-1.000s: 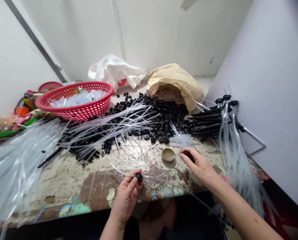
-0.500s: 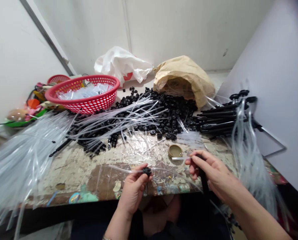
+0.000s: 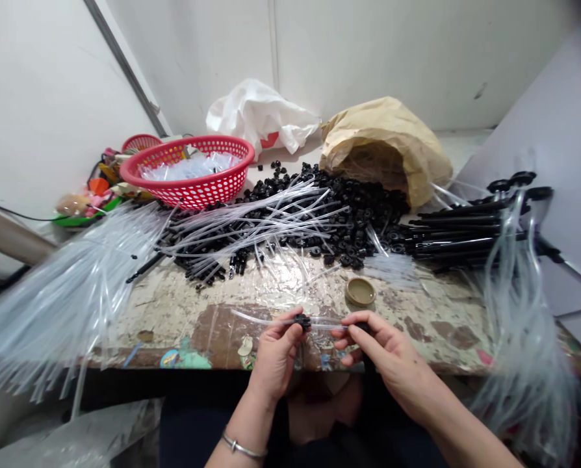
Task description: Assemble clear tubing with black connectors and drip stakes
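My left hand [image 3: 275,354] pinches a small ribbed black plastic fitting [image 3: 302,320] between thumb and fingers. From its left side a thin clear tube [image 3: 251,318] sticks out over the table. My right hand [image 3: 385,351] is closed on a black tube [image 3: 370,367], which hangs down below the palm. A straight clear tube end [image 3: 329,324] reaches from that grip to the fitting, so both hands work close together above the table's front edge. Whether this end sits inside the fitting, I cannot tell.
A small round dish [image 3: 360,282] lies beyond my right hand. Behind are heaped black fittings [image 3: 383,205], loose clear tubes [image 3: 271,218], a red basket [image 3: 193,193] and a paper bag [image 3: 392,123]. Clear tube bundles [image 3: 86,279] overhang at left; black tubes [image 3: 459,237] lie right.
My right hand has moved left from beside the dish, bringing its clear tube end up to the fitting. My left hand still grips the fitting. The view has shifted slightly.
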